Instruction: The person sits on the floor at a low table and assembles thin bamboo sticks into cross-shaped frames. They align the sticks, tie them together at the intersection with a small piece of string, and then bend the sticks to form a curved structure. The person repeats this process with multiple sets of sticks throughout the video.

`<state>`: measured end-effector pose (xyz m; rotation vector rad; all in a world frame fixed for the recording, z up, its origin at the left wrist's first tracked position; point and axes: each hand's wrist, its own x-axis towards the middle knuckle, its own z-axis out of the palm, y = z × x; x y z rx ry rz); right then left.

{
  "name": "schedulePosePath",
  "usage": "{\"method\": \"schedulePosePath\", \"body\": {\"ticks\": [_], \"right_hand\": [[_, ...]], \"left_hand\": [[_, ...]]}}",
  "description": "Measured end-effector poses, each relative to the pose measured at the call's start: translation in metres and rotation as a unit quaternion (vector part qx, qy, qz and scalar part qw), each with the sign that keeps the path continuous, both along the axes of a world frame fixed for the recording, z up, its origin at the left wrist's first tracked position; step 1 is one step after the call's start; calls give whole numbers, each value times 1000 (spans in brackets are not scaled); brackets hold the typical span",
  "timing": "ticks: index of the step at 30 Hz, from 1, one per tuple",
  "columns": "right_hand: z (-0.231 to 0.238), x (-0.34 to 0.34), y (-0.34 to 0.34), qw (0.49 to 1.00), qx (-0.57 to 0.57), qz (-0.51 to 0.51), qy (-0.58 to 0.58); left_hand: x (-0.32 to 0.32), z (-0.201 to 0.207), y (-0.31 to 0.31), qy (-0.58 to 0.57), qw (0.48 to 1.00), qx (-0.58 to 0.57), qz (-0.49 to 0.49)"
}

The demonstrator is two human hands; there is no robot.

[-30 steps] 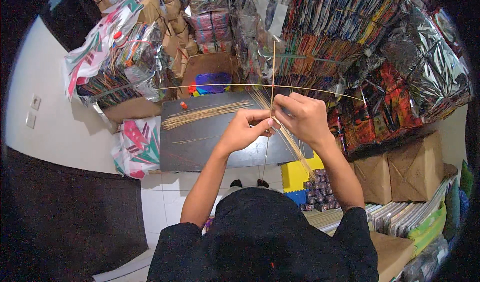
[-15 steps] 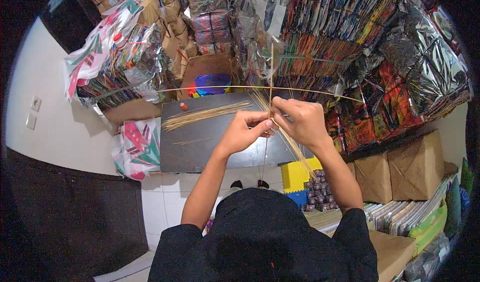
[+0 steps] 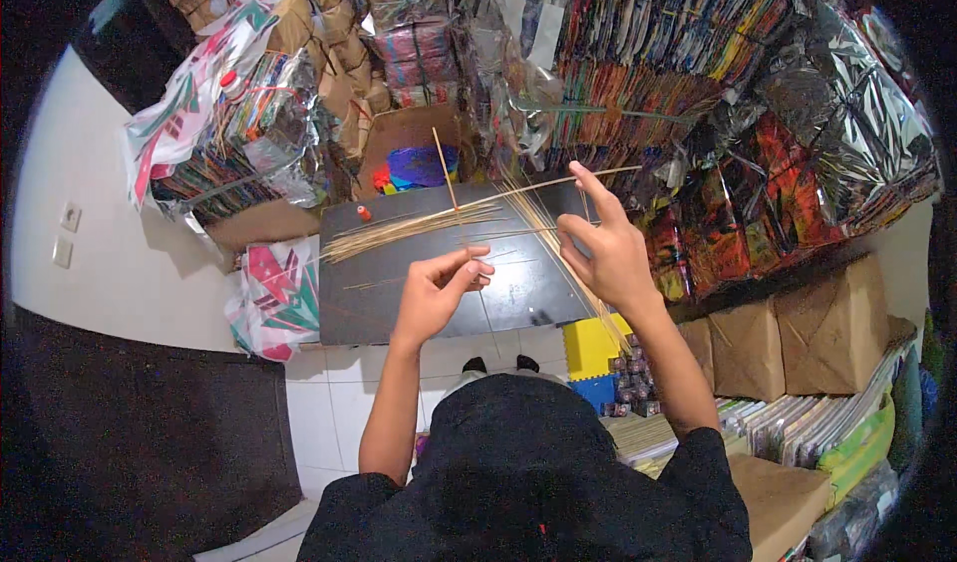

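Observation:
My left hand [image 3: 444, 288] is closed, thumb against fingers, at the lower end of a crossed bamboo-stick frame [image 3: 457, 209]. One stick of the frame points away from me. A longer stick crosses it at a slant, its right end rising past my right hand. The fingertips partly hide where the frame is gripped. My right hand [image 3: 603, 248] is raised to the right, index finger stretched out and the other fingers bent. From near its thumb a thin thread-like strand [image 3: 523, 231] runs left to the frame. Both hands are over a dark table [image 3: 399, 308].
Loose bamboo sticks [image 3: 374, 240] lie on the table's left, near a small orange spool [image 3: 364, 213]. More sticks [image 3: 573, 283] lie along its right side. Tall wrapped stacks [image 3: 638, 84] stand behind, and brown paper parcels [image 3: 827, 328] at right.
My hands have moved apart, the left one leftward and toward me, the right one a little rightward. The stick frame has shifted left with my left hand and tilted.

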<state>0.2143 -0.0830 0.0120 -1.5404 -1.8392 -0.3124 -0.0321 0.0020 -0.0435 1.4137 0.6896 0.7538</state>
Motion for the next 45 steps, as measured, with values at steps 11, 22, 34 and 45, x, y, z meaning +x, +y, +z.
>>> {"method": "schedulePosePath", "body": {"ticks": [11, 22, 34, 45], "right_hand": [[-37, 22, -5, 994, -11, -61, 87], [-30, 14, 3, 998, 3, 13, 56], [-24, -32, 15, 983, 5, 181, 29], [-34, -29, 9, 984, -1, 173, 50]], "left_hand": [[-34, -19, -6, -31, 995, -46, 86], [-54, 36, -19, 307, 942, 130, 44], [13, 66, -5, 162, 882, 436, 78], [7, 66, -7, 167, 926, 337, 46]]}}
